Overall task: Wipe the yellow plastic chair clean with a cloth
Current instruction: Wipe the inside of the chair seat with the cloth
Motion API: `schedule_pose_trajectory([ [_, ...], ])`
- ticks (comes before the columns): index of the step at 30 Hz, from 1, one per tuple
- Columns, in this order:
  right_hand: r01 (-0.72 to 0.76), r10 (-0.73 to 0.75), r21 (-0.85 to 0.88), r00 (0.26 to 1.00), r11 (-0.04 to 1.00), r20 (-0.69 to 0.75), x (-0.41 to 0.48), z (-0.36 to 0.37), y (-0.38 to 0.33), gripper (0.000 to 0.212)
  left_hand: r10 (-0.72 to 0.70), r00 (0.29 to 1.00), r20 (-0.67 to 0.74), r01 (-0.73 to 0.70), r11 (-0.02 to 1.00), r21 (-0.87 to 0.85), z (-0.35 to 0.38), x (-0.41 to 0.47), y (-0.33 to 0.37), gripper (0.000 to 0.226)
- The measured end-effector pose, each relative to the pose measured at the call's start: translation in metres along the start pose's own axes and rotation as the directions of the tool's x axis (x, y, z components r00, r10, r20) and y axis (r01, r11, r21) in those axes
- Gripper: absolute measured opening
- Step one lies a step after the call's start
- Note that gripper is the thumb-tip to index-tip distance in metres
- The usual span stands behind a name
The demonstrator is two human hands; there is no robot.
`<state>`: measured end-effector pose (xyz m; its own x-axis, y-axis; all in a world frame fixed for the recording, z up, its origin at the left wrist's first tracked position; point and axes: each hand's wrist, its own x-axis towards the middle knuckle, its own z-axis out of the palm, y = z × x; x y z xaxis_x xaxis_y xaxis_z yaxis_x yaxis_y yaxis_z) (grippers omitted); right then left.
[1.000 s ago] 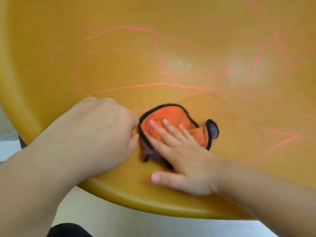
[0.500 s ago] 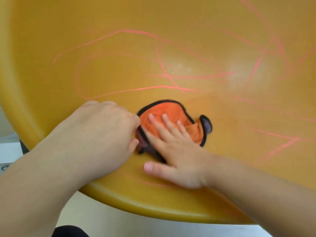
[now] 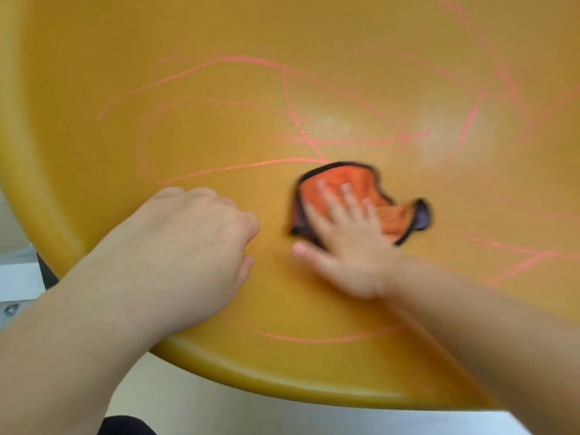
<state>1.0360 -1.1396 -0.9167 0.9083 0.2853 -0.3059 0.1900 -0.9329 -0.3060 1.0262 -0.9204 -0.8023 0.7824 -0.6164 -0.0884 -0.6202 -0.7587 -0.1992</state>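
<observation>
Pressing flat with straight fingers, the right hand (image 3: 348,246) pins an orange cloth (image 3: 364,180) to the yellow chair seat (image 3: 314,372) among pink scribbles (image 3: 238,167); the left hand (image 3: 194,246) rests beside it, curled, holding nothing.

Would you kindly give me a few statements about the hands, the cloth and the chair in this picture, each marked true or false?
1. The right hand presses with straight fingers on the orange cloth. True.
2. The left hand grips the cloth. False: it rests on the yellow chair with its fingers curled, beside the cloth and apart from it.
3. Pink marks cross the chair's surface. True.
4. The cloth is blue with a white edge. False: it is orange with a dark edge.
</observation>
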Motion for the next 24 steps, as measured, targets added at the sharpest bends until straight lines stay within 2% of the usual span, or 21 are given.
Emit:
schedule_pose_trajectory([
  [2, 0.294, -0.295, 0.031, 0.954, 0.955, 0.059, -0.021, 0.007, -0.042, 0.101, 0.035, 0.999, -0.029, -0.035, 0.999, -0.010, 0.001, -0.001, -0.005, 0.037],
  [4, 0.448, -0.452, 0.068, 0.890, 0.891, 0.056, -0.026, 0.003, -0.037, 0.083, 0.042, 0.999, -0.023, -0.042, 0.999, -0.029, 0.000, -0.001, -0.006, 0.037],
  [5, 0.471, -0.472, 0.056, 0.881, 0.880, 0.021, -0.022, 0.000, -0.020, 0.077, 0.036, 0.999, -0.025, -0.036, 0.999, -0.037, -0.002, -0.001, -0.004, 0.036],
  [7, 0.356, -0.354, -0.002, 0.928, 0.934, -0.120, -0.007, -0.006, 0.025, 0.079, -0.012, 0.999, -0.033, 0.012, 1.000, -0.010, -0.002, -0.001, -0.001, 0.036],
  [9, 0.093, -0.090, -0.007, 0.949, 0.996, -0.303, 0.005, -0.019, 0.066, 0.085, -0.034, 0.999, -0.006, 0.034, 0.999, 0.016, 0.000, -0.003, 0.002, 0.039],
  [11, -0.131, 0.126, 0.021, 0.883, 0.991, -0.453, 0.013, -0.033, 0.093, 0.064, -0.047, 0.999, -0.002, 0.047, 0.999, 0.018, -0.004, -0.001, 0.004, 0.041],
  [12, -0.183, 0.163, 0.014, 0.835, 0.983, -0.525, 0.016, -0.038, 0.101, 0.053, -0.049, 0.999, -0.004, 0.049, 0.999, 0.016, -0.003, -0.002, 0.004, 0.041],
  [14, -0.228, 0.166, -0.029, 0.784, 0.973, -0.598, 0.020, -0.038, 0.110, 0.045, -0.054, 0.999, 0.001, 0.054, 0.998, 0.016, 0.001, -0.002, 0.002, 0.040],
  [17, -0.243, 0.201, -0.006, 0.816, 0.970, -0.541, 0.027, -0.021, 0.110, 0.053, 0.022, 0.999, -0.048, -0.020, 0.999, 0.027, 0.005, -0.001, -0.001, 0.039],
  [20, -0.253, 0.236, 0.013, 0.879, 0.967, -0.415, 0.040, -0.010, 0.084, 0.067, 0.051, 0.996, -0.073, -0.049, 0.998, 0.028, 0.011, -0.002, -0.005, 0.039],
  [22, -0.136, 0.120, -0.027, 0.940, 0.990, -0.319, 0.045, -0.003, 0.050, 0.069, 0.058, 0.994, -0.091, -0.055, 0.998, 0.025, 0.010, -0.001, -0.003, 0.040],
  [24, 0.068, -0.071, -0.021, 0.969, 0.998, -0.235, 0.039, 0.004, 0.007, 0.069, 0.046, 0.993, -0.109, -0.042, 0.999, 0.034, 0.008, -0.001, -0.001, 0.043],
])
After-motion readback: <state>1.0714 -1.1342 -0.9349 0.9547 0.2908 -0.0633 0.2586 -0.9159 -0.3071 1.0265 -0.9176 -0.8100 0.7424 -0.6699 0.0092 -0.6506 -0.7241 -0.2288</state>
